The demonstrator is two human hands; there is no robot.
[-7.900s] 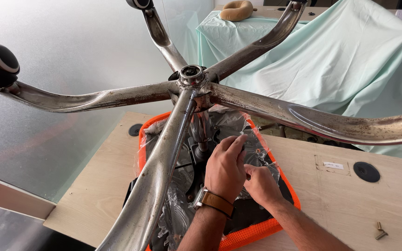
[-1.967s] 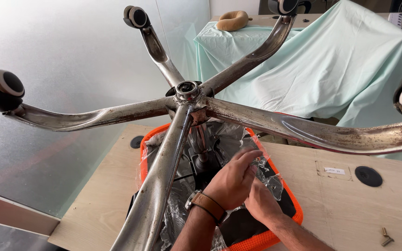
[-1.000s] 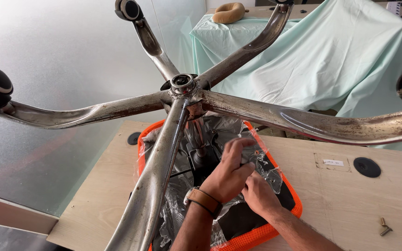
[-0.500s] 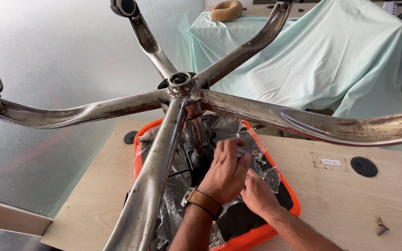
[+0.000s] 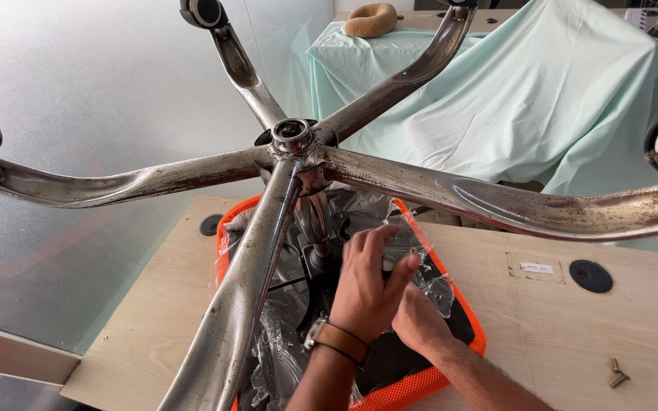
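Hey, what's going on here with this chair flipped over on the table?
A person works under an upturned office chair on a wooden table. Its rusty five-arm metal base points up, castors in the air. The left hand and right hand are together at the clear plastic wrap over the orange-edged seat. A brass bolt lies nearby.

The left hand (image 5: 371, 285) hides the right hand's (image 5: 418, 320) fingers and grip.

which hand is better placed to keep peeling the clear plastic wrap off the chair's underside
Left, probably. The left hand lies spread on the clear plastic wrap beside the chair's chrome column, fingers on the film. The right hand sits lower, partly hidden under the left, so its grip cannot be seen.
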